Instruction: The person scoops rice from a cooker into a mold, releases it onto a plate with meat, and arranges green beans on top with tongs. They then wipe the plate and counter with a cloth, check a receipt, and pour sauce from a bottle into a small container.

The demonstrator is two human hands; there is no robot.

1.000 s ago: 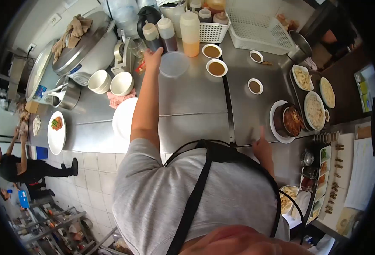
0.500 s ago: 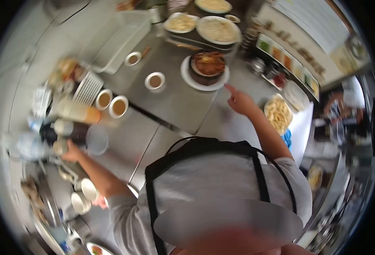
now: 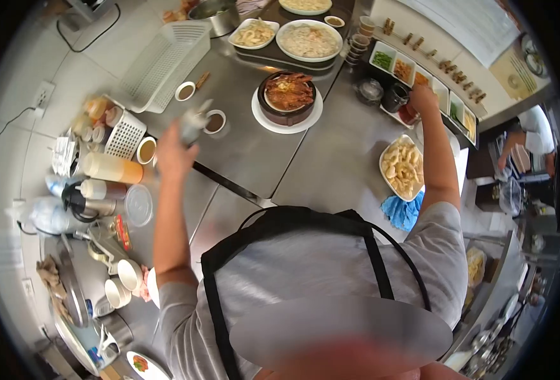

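Note:
My left hand is wrapped round a small squeeze bottle, tilted with its nozzle up, beside a small cup of brown sauce. My right hand reaches to the condiment containers at the upper right, over a red-filled container; its fingertips are hidden, and whether it holds anything does not show. Between the hands, a dark pot of reddish-brown food sits on a white plate. An oval dish of pale fried pieces stands below my right hand.
A tray with several white dishes lies at the back. At the left are a white perforated basket, several bottles and a clear round lid. A blue cloth touches the fried dish. Another person's arm shows at the far right.
My left hand has moved up and inward from the bottles at the left, with a bottle now in it. My right hand has gone from beside the pot to the condiments.

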